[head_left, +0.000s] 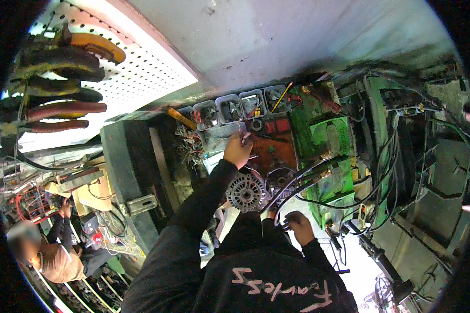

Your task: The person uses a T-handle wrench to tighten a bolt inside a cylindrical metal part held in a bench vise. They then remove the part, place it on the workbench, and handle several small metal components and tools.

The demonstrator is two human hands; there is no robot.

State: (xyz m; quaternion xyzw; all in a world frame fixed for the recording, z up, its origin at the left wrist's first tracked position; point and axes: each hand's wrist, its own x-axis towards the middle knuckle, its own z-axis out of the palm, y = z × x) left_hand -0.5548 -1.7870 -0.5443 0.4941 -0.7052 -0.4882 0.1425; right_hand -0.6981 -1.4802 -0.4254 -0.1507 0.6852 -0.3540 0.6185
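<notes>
My left hand [238,149] reaches over the bench, its fingers pinched together beside a shallow clear tray [219,131]. Whatever may be between the fingertips is too small to make out. Below that forearm's end lies a round, slotted metal alternator housing [245,193], close to my body. A second round metal part [280,180] sits just right of it, partly behind cables. My right hand [300,229] is lower and to the right, near a loop of dark cable [284,206]. Its fingers are curled and dark, and what they hold, if anything, is hidden.
Several small plastic bins [228,108] of parts line the back of the bench. A wire bundle [190,146] lies left of them, a green machine [331,141] with hanging cables stands right. Pliers [62,112] hang at the far left. Another person [60,255] works at lower left.
</notes>
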